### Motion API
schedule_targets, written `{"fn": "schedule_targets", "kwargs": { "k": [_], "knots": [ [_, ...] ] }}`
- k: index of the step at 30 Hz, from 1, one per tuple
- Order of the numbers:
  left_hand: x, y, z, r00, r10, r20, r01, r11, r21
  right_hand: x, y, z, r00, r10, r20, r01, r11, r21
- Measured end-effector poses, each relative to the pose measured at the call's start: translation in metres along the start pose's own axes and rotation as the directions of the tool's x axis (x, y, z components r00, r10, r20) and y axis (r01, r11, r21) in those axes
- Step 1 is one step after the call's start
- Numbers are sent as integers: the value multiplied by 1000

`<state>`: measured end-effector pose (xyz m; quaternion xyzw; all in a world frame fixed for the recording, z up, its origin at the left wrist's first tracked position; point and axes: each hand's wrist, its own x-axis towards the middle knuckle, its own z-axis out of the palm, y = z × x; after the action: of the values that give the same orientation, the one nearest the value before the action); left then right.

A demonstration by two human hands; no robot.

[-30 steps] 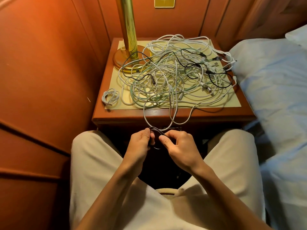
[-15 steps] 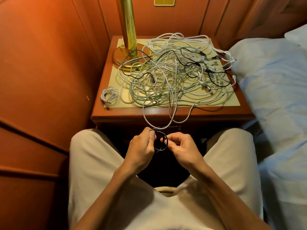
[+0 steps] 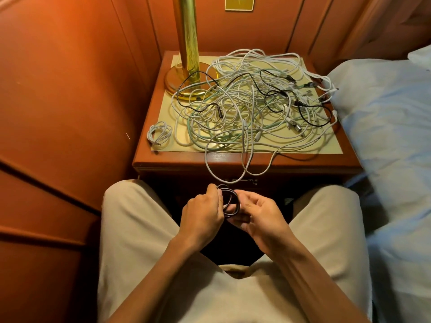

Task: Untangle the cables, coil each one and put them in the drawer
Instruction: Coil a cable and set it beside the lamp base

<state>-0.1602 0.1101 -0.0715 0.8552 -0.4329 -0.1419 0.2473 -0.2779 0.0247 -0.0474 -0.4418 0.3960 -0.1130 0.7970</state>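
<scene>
Head view, hands: left hand point(image 3: 202, 210) pinches the near-left side of a small black cable coil point(image 3: 230, 202); right hand point(image 3: 257, 214) curls round its right side.
Coil position: held above the lap, just near of the nightstand point(image 3: 233, 159).
Remaining stock: cable tangle point(image 3: 251, 108) on the nightstand top, loops hanging over the near edge; one white coiled cable point(image 3: 159, 134) at far left.
Drawer: front in shadow; cannot tell if open.
Handling: light, limp, springy; likely to unwind unless pinched across all turns.
Fixtures: brass lamp point(image 3: 187, 54); bed point(image 3: 384, 136) at right.
</scene>
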Motion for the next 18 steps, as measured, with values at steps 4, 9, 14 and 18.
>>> {"fn": "schedule_targets", "kwargs": {
  "k": [4,9,14,18],
  "knots": [
    [-2,-2,5,998,25,55,-22,999,-46,0,-1,-2,997,-79,8,79,984,-160],
    [0,-6,7,910,-14,414,310,685,-659,4,-12,-9,987,111,119,-152,889,432],
    [-3,-6,5,971,-55,231,173,831,-529,7,-5,-6,992,54,-112,-35,985,169],
    [-1,-7,8,998,-56,20,59,960,-275,6,5,-5,969,-14,-249,-7,996,-84]
  ]
}}
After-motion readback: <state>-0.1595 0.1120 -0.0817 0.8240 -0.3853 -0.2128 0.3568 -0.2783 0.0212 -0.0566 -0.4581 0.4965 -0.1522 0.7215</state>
